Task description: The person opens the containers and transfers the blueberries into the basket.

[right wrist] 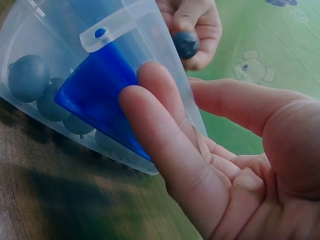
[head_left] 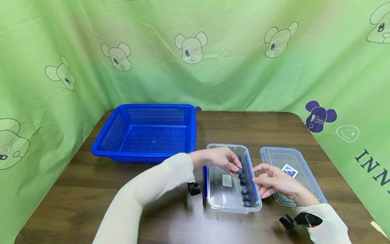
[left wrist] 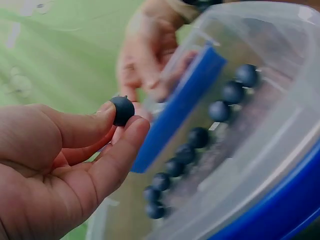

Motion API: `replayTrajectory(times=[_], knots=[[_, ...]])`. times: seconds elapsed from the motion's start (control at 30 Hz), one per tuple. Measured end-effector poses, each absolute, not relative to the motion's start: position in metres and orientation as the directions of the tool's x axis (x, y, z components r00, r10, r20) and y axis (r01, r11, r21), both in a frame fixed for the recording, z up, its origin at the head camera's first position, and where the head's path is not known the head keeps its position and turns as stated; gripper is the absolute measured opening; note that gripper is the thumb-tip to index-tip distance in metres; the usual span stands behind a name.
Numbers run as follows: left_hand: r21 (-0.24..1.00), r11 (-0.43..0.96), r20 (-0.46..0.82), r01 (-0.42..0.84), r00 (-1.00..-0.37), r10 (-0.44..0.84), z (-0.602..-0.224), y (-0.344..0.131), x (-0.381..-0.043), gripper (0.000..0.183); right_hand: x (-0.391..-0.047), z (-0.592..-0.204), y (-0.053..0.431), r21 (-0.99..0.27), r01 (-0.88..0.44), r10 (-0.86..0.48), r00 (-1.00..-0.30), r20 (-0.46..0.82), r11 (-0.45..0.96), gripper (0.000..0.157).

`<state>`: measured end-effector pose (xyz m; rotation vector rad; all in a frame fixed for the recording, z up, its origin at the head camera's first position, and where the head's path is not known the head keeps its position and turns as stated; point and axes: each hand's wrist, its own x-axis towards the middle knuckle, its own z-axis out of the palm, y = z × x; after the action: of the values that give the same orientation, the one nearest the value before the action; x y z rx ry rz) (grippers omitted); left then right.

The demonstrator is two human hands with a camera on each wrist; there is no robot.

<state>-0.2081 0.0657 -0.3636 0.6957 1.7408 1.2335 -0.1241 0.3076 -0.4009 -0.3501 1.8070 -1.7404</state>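
Note:
My left hand (head_left: 223, 160) pinches a dark blueberry (left wrist: 122, 111) between thumb and fingertips, over the clear plastic box (head_left: 217, 203). More blueberries (head_left: 245, 197) lie in a line along the box's right side, inside it. At the box's right wall is my right hand (head_left: 275, 183), fingers mostly straight. In the right wrist view its fingertips (right wrist: 132, 97) lie against the outside of the blue side latch (right wrist: 100, 90), with the thumb near the rim. The box has no lid on it.
A blue perforated basket (head_left: 143, 157) stands at the back left of the wooden table (head_left: 170, 217). To the right of the box lies a clear lid (head_left: 300, 159) with a small label, partly under the right hand. A green printed curtain (head_left: 225, 88) hangs behind and beside the table.

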Motion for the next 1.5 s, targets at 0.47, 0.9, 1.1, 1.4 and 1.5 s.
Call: replayTrajectory(times=[0.47, 0.9, 1.1, 1.4, 1.5], knots=[[0.974, 0.211, -0.217, -0.086, -0.640, 0.737, -0.316, 0.011, -0.253, 0.024, -0.124, -0.399, 0.309, -0.973, 0.221, -0.603, -0.767, -0.218, 0.071, 0.027], [0.980, 0.139, -0.193, -0.138, -0.816, 0.545, -0.315, -0.065, -0.301, 0.028, -0.124, -0.401, 0.310, -0.973, 0.222, -0.611, -0.762, -0.217, 0.068, 0.028], [0.974, 0.155, -0.221, -0.166, -0.851, 0.476, -0.321, -0.089, -0.315, 0.033, -0.125, -0.400, 0.310, -0.975, 0.213, -0.615, -0.761, -0.206, 0.063, 0.028], [0.923, 0.311, -0.344, -0.225, -0.846, 0.408, -0.341, -0.117, -0.331, 0.036, -0.124, -0.401, 0.312, -0.975, 0.218, -0.624, -0.756, -0.199, 0.047, 0.026], [0.899, 0.377, -0.377, -0.225, -0.835, 0.401, -0.345, -0.123, -0.335, 0.034, -0.124, -0.401, 0.312, -0.974, 0.220, -0.620, -0.758, -0.203, 0.051, 0.027]])
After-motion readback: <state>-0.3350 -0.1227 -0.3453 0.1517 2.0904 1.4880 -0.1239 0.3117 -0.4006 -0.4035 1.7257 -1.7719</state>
